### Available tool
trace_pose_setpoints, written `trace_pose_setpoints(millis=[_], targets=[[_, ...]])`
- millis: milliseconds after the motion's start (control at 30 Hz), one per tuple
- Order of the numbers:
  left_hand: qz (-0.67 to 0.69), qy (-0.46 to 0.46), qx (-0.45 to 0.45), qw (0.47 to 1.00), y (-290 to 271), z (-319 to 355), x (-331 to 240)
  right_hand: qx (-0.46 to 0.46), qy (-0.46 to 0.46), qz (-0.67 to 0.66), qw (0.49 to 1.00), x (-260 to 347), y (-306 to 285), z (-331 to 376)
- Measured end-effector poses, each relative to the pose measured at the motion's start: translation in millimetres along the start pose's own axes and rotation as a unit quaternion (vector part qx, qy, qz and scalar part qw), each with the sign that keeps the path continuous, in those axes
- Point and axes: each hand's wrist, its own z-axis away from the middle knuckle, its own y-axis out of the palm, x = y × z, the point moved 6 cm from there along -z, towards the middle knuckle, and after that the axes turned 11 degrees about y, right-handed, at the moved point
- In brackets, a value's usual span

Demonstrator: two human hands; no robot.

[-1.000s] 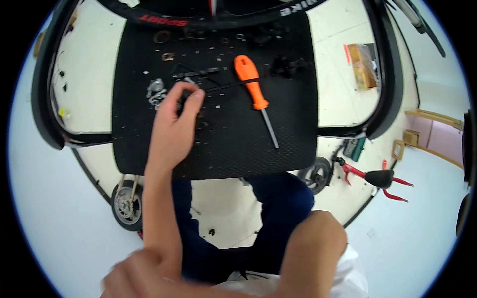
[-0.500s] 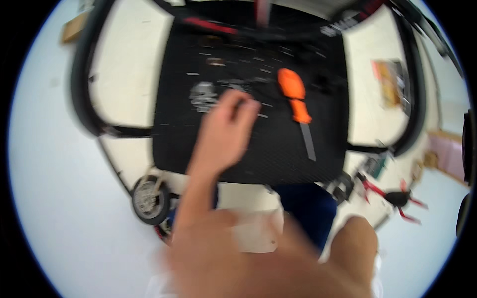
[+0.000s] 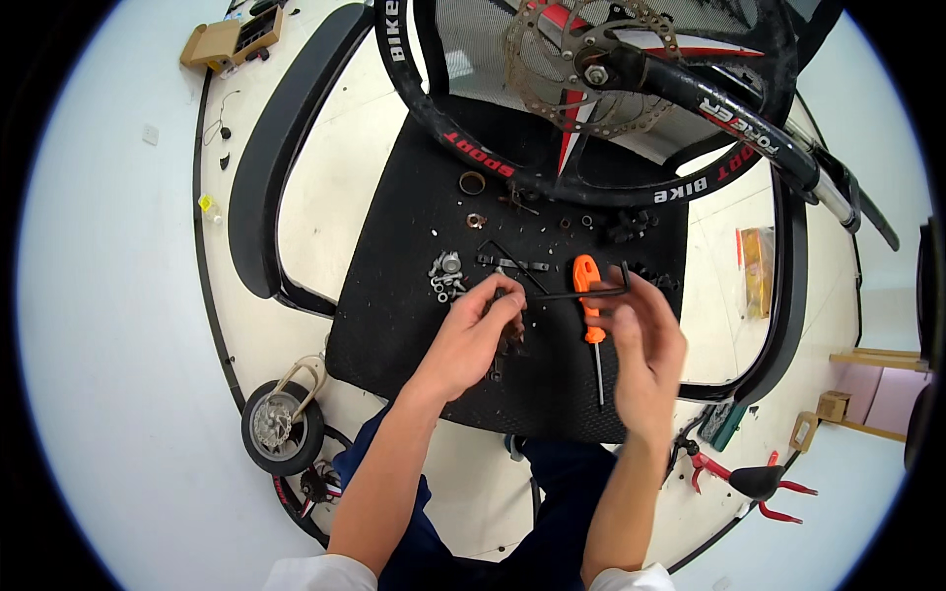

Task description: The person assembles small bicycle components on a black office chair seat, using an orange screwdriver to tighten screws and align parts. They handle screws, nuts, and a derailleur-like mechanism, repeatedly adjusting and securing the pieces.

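My left hand (image 3: 480, 333) pinches a small dark metal part (image 3: 503, 347) over the black mat (image 3: 394, 295). My right hand (image 3: 647, 347) holds a black L-shaped hex key (image 3: 591, 293), whose long arm reaches left toward that part. An orange-handled screwdriver (image 3: 589, 313) lies on the mat between my hands. Left of my left hand sits a cluster of silver nuts and washers (image 3: 446, 277). Small rings, bolts and black fittings (image 3: 512, 264) are scattered farther back on the mat.
A bicycle wheel with a rusty brake disc (image 3: 581, 59) and black frame tubes rises beyond the mat. A small wheel (image 3: 280, 429) lies at lower left, red-handled pliers (image 3: 754, 483) at lower right. A cardboard box (image 3: 232, 39) sits at far upper left, a yellow packet (image 3: 757, 268) at right.
The view has steadied and pulled back. My right hand has come in over the mat and now holds the hex key. My left hand has closed on a small part.
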Motion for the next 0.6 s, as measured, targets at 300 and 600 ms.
trace_pose_setpoints(millis=[300, 600], targets=[[0.273, -0.1, 0.001, 0.957, 19.2, 11.6, 5.1, 0.095, -0.061, -0.323, 0.94, -10.5, 23.7, -14.4], [0.293, -0.189, 0.054, 0.936, 43.3, 23.7, 18.9, 0.057, -0.041, -0.284, 0.956, -5.2, 27.9, -14.7]])
